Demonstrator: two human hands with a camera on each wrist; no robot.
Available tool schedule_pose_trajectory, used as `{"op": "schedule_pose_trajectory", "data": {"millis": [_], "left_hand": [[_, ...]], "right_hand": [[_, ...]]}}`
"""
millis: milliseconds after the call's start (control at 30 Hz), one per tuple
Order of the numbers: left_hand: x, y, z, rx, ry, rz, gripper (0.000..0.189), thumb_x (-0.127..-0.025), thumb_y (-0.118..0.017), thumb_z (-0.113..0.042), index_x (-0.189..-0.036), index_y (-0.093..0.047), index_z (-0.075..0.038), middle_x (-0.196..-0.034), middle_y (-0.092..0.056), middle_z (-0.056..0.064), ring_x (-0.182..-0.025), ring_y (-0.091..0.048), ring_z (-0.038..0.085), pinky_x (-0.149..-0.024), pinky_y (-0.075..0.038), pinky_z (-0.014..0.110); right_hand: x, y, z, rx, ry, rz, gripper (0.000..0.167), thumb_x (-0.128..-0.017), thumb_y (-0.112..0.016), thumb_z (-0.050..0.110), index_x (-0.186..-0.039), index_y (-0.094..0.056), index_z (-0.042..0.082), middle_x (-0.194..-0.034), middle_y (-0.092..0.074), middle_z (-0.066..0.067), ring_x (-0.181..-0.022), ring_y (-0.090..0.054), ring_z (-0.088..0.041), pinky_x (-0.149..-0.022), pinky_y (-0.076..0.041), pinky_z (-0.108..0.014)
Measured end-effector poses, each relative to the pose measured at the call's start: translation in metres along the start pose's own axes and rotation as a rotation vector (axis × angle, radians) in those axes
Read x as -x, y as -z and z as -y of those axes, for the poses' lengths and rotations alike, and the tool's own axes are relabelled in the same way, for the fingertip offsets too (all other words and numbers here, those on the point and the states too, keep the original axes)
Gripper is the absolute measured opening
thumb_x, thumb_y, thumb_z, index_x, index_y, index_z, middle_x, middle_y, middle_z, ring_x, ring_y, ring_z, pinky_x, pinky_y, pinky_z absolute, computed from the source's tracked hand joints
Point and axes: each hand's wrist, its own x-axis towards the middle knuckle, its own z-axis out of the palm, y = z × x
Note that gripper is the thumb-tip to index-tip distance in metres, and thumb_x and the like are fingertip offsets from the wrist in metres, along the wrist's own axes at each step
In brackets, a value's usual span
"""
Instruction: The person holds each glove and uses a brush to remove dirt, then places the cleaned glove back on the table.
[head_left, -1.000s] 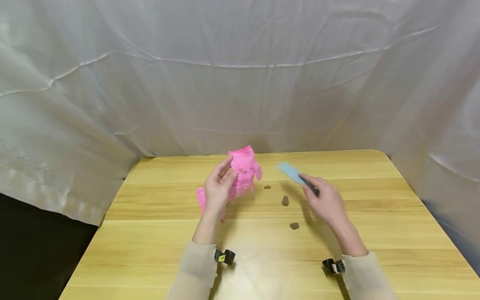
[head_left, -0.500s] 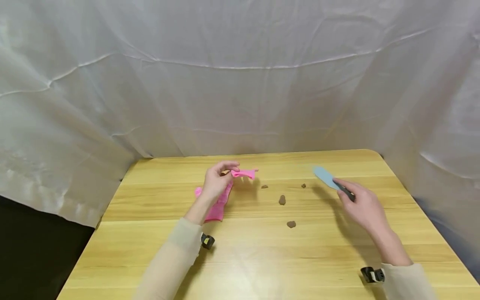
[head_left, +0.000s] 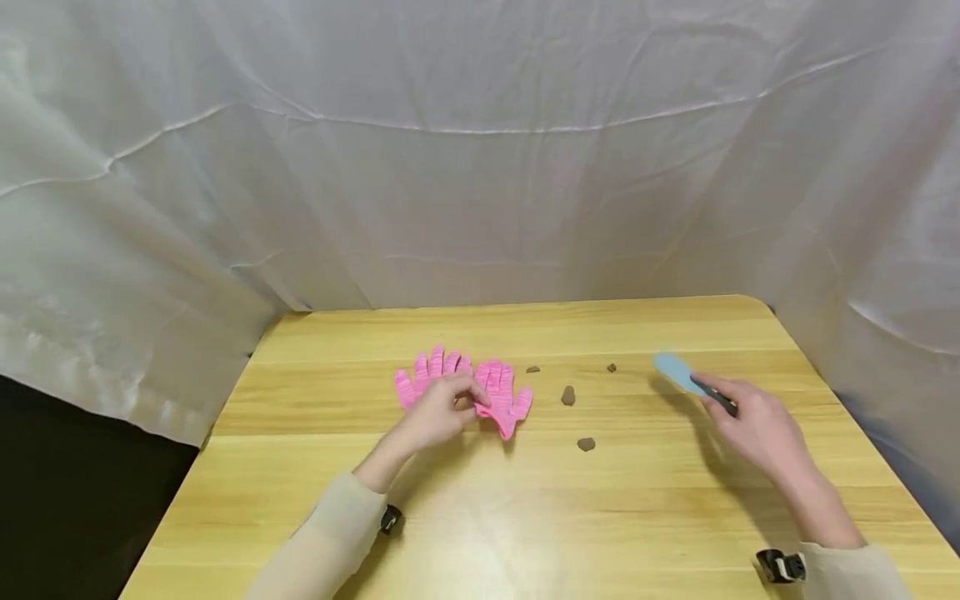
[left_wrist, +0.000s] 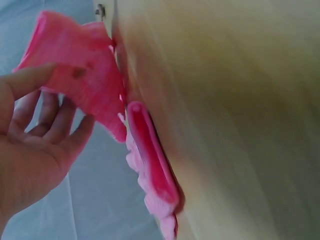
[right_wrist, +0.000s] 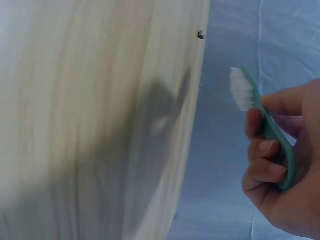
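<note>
In the head view my left hand (head_left: 442, 408) pinches the cuff of a pink knitted glove (head_left: 504, 390), whose fingers point away from me. The left wrist view shows a small brown mark (left_wrist: 78, 72) on this glove (left_wrist: 90, 55). A second pink glove (head_left: 429, 375) lies on the table just left of it, partly behind my hand. To the right, above the tabletop, my right hand (head_left: 761, 425) grips a small brush (head_left: 678, 372). In the right wrist view the brush (right_wrist: 272, 127) has a green handle and white bristles; my fingers curl round the handle.
Several brown lumps lie on the wooden table (head_left: 570, 517) between my hands, including a larger one (head_left: 568, 396) and a flat one (head_left: 587, 444). A pale grey cloth (head_left: 480, 208) hangs behind and beside the table.
The held glove has come down from being raised, cuff up, to the table beside the other glove. My right hand has moved right with the brush, and a small brown lump has come into view.
</note>
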Motion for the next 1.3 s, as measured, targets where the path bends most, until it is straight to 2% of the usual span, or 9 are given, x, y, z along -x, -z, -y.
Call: {"op": "schedule_pose_trajectory", "data": {"millis": [200, 267, 367, 533, 700, 833, 967, 1133, 1300], "left_hand": [[0.009, 0.000, 0.002, -0.263, -0.053, 0.156, 0.023, -0.087, -0.071, 0.007, -0.101, -0.073, -0.012, -0.106, -0.072, 0.000, -0.107, -0.067, 0.020, -0.102, -0.055, 0.040], [0.012, -0.002, 0.004, -0.342, -0.075, 0.197, 0.022, -0.088, -0.073, 0.004, -0.102, -0.073, -0.013, -0.114, -0.073, 0.002, -0.110, -0.067, 0.020, -0.102, -0.055, 0.039], [0.015, -0.005, 0.006, -0.400, -0.087, 0.251, 0.020, -0.087, -0.078, -0.003, -0.103, -0.072, -0.014, -0.127, -0.070, 0.004, -0.114, -0.065, 0.021, -0.103, -0.054, 0.037], [0.017, -0.007, 0.007, -0.403, -0.077, 0.322, 0.027, -0.082, -0.088, -0.024, -0.102, -0.071, -0.016, -0.141, -0.062, 0.006, -0.118, -0.061, 0.021, -0.102, -0.053, 0.034], [0.017, -0.008, 0.009, -0.401, -0.074, 0.328, 0.027, -0.084, -0.087, -0.022, -0.104, -0.071, -0.015, -0.141, -0.061, 0.003, -0.117, -0.061, 0.019, -0.103, -0.053, 0.033], [0.020, -0.009, 0.009, -0.443, -0.080, 0.327, 0.039, -0.085, -0.086, -0.020, -0.120, -0.071, -0.011, -0.142, -0.061, 0.003, -0.124, -0.060, 0.022, -0.110, -0.049, 0.037], [0.022, -0.011, 0.009, -0.521, -0.112, 0.336, 0.054, -0.087, -0.084, -0.024, -0.137, -0.067, -0.011, -0.150, -0.056, 0.005, -0.138, -0.053, 0.027, -0.120, -0.040, 0.044], [0.025, -0.011, 0.010, -0.576, -0.139, 0.324, 0.053, -0.089, -0.083, -0.027, -0.138, -0.068, -0.014, -0.160, -0.046, 0.009, -0.146, -0.044, 0.031, -0.122, -0.035, 0.053], [0.025, -0.009, 0.008, -0.562, -0.161, 0.337, 0.053, -0.091, -0.080, -0.025, -0.140, -0.065, -0.012, -0.162, -0.044, 0.011, -0.150, -0.039, 0.034, -0.124, -0.029, 0.056]], "right_hand": [[-0.001, -0.008, -0.008, -0.032, 0.010, 0.108, 0.051, -0.096, -0.062, 0.007, -0.144, -0.054, -0.009, -0.123, -0.060, -0.045, -0.080, -0.058, -0.036, -0.061, -0.047, -0.042], [0.000, -0.011, -0.008, -0.030, -0.007, 0.145, 0.053, -0.097, -0.059, 0.006, -0.145, -0.049, -0.013, -0.123, -0.058, -0.047, -0.084, -0.059, -0.040, -0.066, -0.052, -0.051], [0.001, -0.014, -0.009, -0.016, -0.012, 0.182, 0.054, -0.096, -0.056, 0.003, -0.145, -0.045, -0.017, -0.122, -0.056, -0.048, -0.097, -0.060, -0.047, -0.080, -0.052, -0.062], [0.002, -0.018, -0.008, -0.016, -0.031, 0.251, 0.059, -0.096, -0.053, 0.003, -0.148, -0.037, -0.020, -0.114, -0.055, -0.044, -0.089, -0.056, -0.040, -0.074, -0.051, -0.055], [0.006, -0.024, -0.004, -0.015, -0.043, 0.297, 0.063, -0.100, -0.054, 0.008, -0.150, -0.030, -0.022, -0.123, -0.051, -0.048, -0.106, -0.058, -0.056, -0.087, -0.052, -0.066], [0.010, -0.026, -0.002, 0.000, -0.033, 0.305, 0.066, -0.100, -0.058, 0.011, -0.150, -0.030, -0.022, -0.129, -0.048, -0.050, -0.116, -0.053, -0.063, -0.094, -0.048, -0.071], [0.013, -0.026, -0.002, 0.012, -0.027, 0.286, 0.066, -0.100, -0.061, 0.013, -0.150, -0.034, -0.019, -0.130, -0.048, -0.048, -0.114, -0.055, -0.061, -0.092, -0.049, -0.071], [0.016, -0.026, -0.001, 0.007, -0.031, 0.278, 0.062, -0.100, -0.059, 0.013, -0.150, -0.037, -0.017, -0.132, -0.045, -0.045, -0.111, -0.055, -0.056, -0.091, -0.048, -0.069], [0.016, -0.023, 0.001, -0.001, -0.022, 0.255, 0.062, -0.098, -0.063, 0.010, -0.147, -0.040, -0.019, -0.130, -0.045, -0.044, -0.095, -0.059, -0.040, -0.079, -0.053, -0.056]]}}
